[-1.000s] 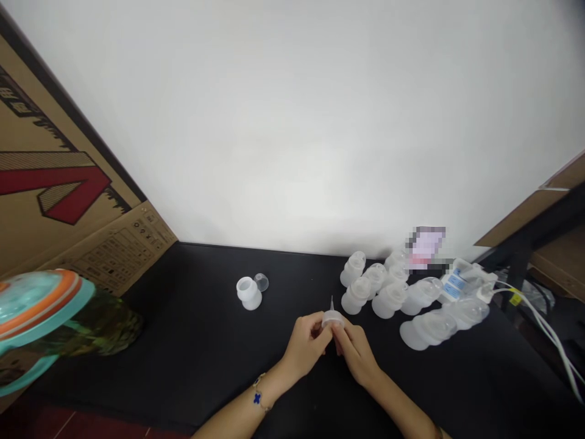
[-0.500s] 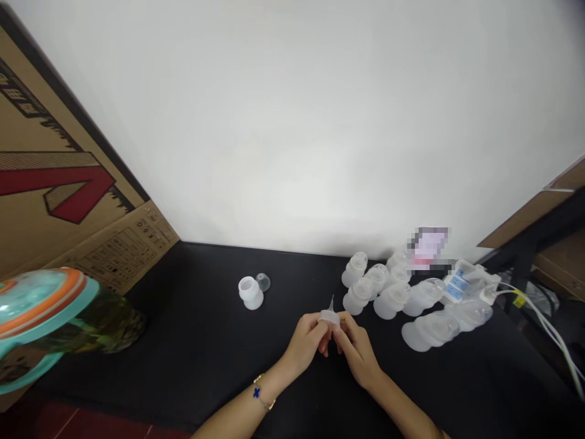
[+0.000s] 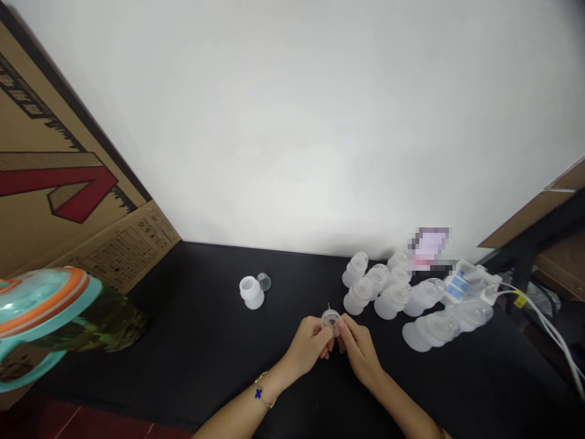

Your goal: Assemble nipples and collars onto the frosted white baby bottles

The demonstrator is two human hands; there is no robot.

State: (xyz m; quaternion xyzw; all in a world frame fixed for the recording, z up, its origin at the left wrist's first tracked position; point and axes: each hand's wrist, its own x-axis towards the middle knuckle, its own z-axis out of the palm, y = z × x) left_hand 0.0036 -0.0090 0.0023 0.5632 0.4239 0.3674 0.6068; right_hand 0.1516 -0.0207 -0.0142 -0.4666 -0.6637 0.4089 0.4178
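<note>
Tipped toward me since the earlier frame: one clear collar (image 3: pixel 330 318), its round opening now showing. Position: above the surface (image 3: pixel 192 341), between my hands. Left hand (image 3: pixel 307 342): fingers closed, pinching the collar. Right hand (image 3: pixel 362 350): likewise, opposite side. Bottles (image 3: pixel 359 295): grouped near my right hand, limiting room there. Cup (image 3: pixel 252 294), cap (image 3: pixel 264 281) just beside: bare room leftward to the carton (image 3: pixel 132 244). Back edge: along the wall (image 3: pixel 274 122).
</note>
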